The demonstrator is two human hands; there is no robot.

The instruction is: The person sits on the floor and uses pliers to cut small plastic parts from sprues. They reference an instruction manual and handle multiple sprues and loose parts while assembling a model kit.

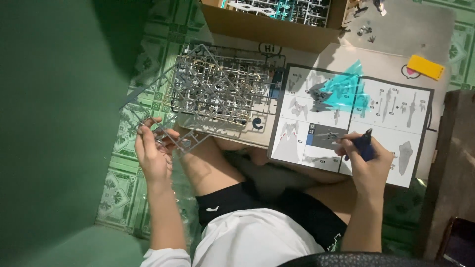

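Grey parts frame held up in left hand, fingers pinched on its lower edge, frame tilted w/ upper corner reaching over stack of more grey parts frames lying flat behind it. Stack sits on cardboard sheet w/ small printed marks, across the knees. Right hand clenched round dark blue tool, tip pointing up-left, resting on open instruction booklet; booklet pages w/ grey part drawings, lies just right of stack, lower edge over right knee. Teal clear plastic piece on booklet near centre fold, above right hand, apart from it. Open cardboard box at top, holding more frames incl. white, teal and dark ones; can't tell exact count. Yellow flat block on grey mat upper right, well apart from both hands; few tiny dark bits on mat near box corner, too small to ID. Seated cross-legged on green patterned floor tiles, black shorts, white top. Big green surface fills left side, blurred, close to camera. Dark wooden furniture at right edge; dark glossy object lower right corner, can't tell what.
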